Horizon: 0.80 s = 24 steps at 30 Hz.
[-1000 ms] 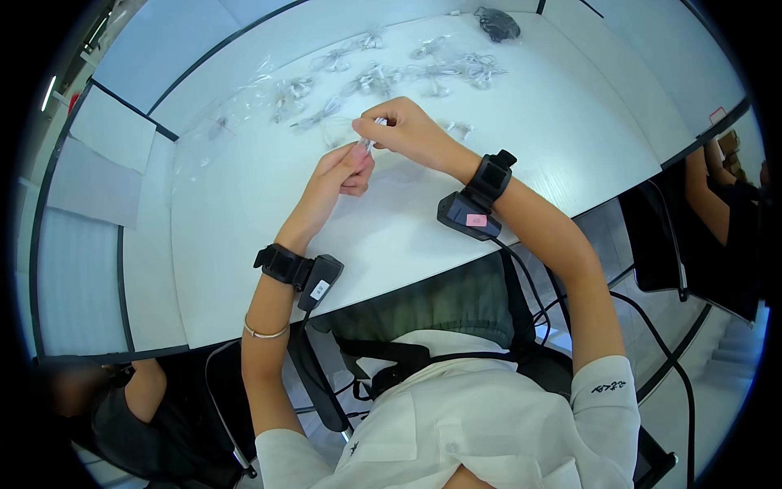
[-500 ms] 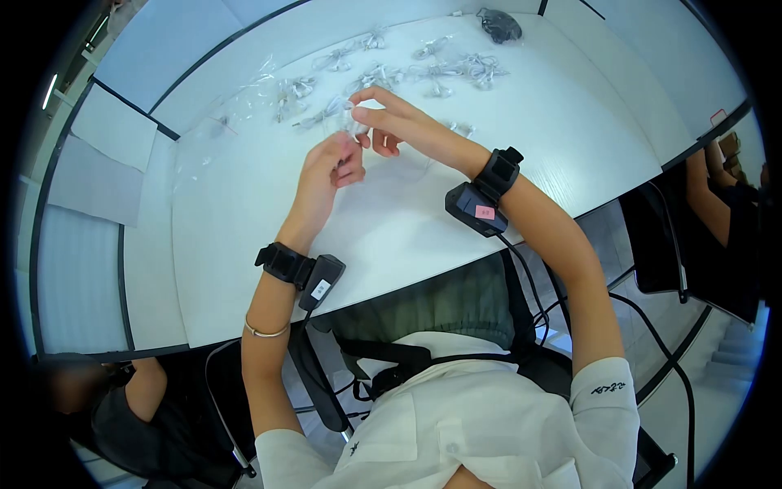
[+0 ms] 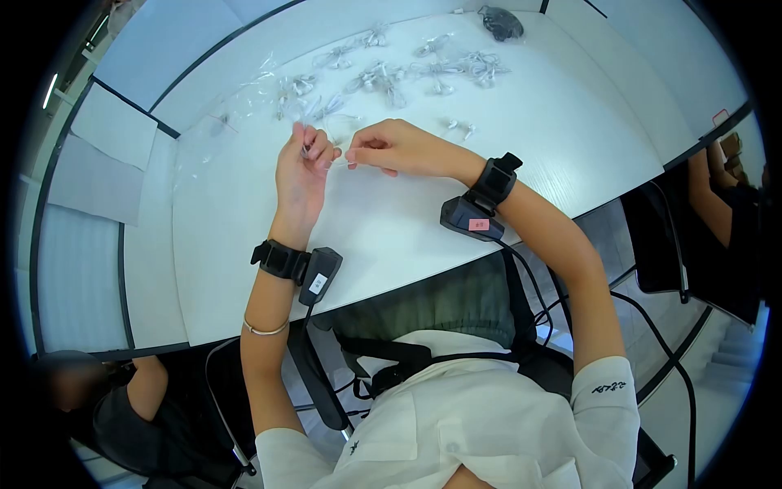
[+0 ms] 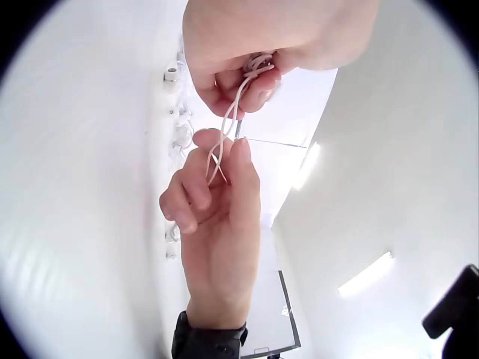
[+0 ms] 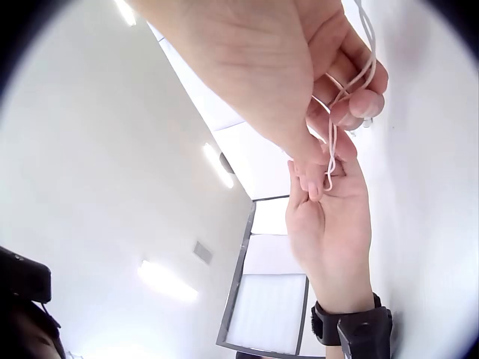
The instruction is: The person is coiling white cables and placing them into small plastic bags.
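A thin white cord [image 4: 226, 123] runs between the two hands, held above the white table. My left hand [image 3: 305, 163] has curled fingers around a small gathered coil [image 4: 258, 66] of this cord, which peeks out of the fist in the left wrist view. On the other side, my right hand [image 3: 399, 151] pinches the cord between thumb and fingers. Strands also pass across the right hand's fingers in the right wrist view. The cord's ends are hidden. Just behind the right hand lie small white earbuds [image 3: 460, 129] on the table.
Several bundled white cables [image 3: 379, 77] in clear wrapping spread over the back of the table [image 3: 554, 155]. Crumpled clear plastic [image 3: 244, 98] lies at the back left, a dark bag [image 3: 500, 24] at the back right. Partition panels [image 3: 98, 179] border the table.
The hands were close together at first. My left hand has moved left and turned palm up; my right hand lifted away, then came back down. The cord now stretches between them.
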### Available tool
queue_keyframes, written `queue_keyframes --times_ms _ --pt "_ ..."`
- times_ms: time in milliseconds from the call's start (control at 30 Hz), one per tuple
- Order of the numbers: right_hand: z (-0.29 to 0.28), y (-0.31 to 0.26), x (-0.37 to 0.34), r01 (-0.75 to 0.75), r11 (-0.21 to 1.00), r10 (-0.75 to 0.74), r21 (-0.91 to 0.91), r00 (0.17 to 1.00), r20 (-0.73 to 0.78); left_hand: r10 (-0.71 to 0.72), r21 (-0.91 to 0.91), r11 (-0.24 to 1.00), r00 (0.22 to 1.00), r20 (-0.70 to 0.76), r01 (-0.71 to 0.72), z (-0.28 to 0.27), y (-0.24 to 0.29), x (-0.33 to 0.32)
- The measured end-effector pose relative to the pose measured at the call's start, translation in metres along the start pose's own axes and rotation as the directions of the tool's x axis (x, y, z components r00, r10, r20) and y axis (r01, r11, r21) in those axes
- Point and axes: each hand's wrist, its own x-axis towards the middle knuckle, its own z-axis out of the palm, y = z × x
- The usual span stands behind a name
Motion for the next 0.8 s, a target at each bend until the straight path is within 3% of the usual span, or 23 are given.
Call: queue_keyframes --times_ms 100,167,300,400,500,633,800 --pt "0.0 0.0 -0.001 0.185 0.982 -0.184 -0.026 0.982 0.032 0.019 -0.006 1.0 0.996 -0.086 -0.02 0.002 0.0 0.0" --pt "0.005 0.003 0.001 0.22 0.975 -0.217 -0.044 0.974 0.062 0.013 -0.022 1.0 0.993 -0.117 -0.016 0.002 0.0 0.0" --pt "0.006 -0.006 -0.005 0.159 0.977 -0.135 -0.144 0.977 0.167 -0.016 -0.044 0.999 0.997 -0.076 0.012 -0.002 0.0 0.001" --pt "0.003 0.004 -0.001 0.237 0.955 -0.216 -0.18 0.968 0.128 -0.038 -0.057 0.998 0.997 -0.061 0.035 -0.003 0.0 0.001" --pt "0.0 0.0 -0.004 0.146 0.958 -0.182 -0.248 0.975 -0.13 -0.078 -0.039 0.996 0.997 0.021 0.079 -0.003 0.002 0.001" --pt "-0.004 0.004 0.001 0.173 0.972 -0.208 -0.162 0.95 -0.234 -0.179 0.068 0.983 0.968 0.175 0.17 0.005 0.002 -0.002" --pt "-0.008 -0.001 0.004 0.248 0.964 -0.214 0.099 0.938 -0.272 -0.33 0.27 0.928 0.903 0.275 0.257 0.018 0.002 -0.009"
